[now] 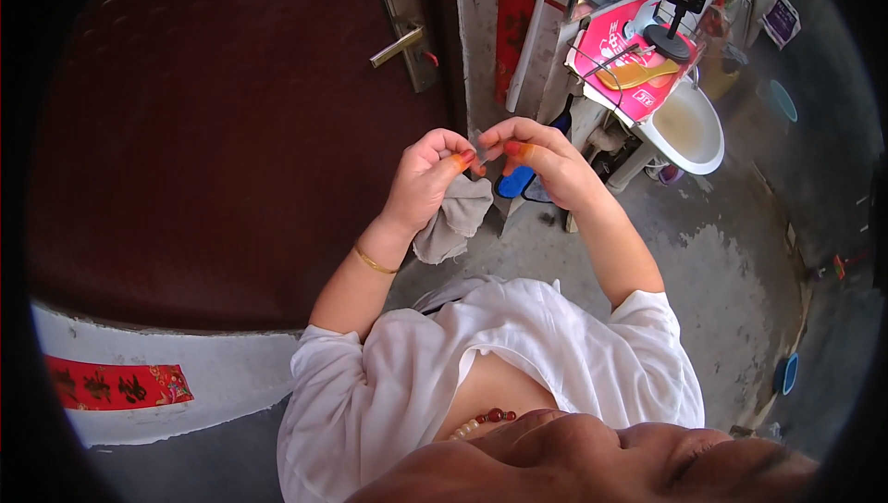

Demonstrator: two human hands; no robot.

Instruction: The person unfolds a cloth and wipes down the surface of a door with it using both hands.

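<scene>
My left hand (pixel 427 179) and my right hand (pixel 546 162) are raised close together in front of the dark door, fingertips nearly meeting. A small clear, film-like piece (pixel 479 145) shows between them; its exact kind is too small to make out. Thumb and fingers of my right hand are pinched at it. The left thumb and forefinger are pressed together beside it. Below the left hand hangs a crumpled grey cloth (pixel 455 216), apparently gripped by its lower fingers, which are partly hidden. Several fingertips look orange-red.
A dark red-brown door (pixel 231 151) with a metal lever handle (pixel 400 45) fills the left. At the upper right a shelf with a pink sheet (pixel 638 73) carries a yellow comb (pixel 638 74) and a phone stand (pixel 668 42). Beneath is a white washbasin (pixel 708 147). Blue slippers (pixel 514 183) sit beyond my hands.
</scene>
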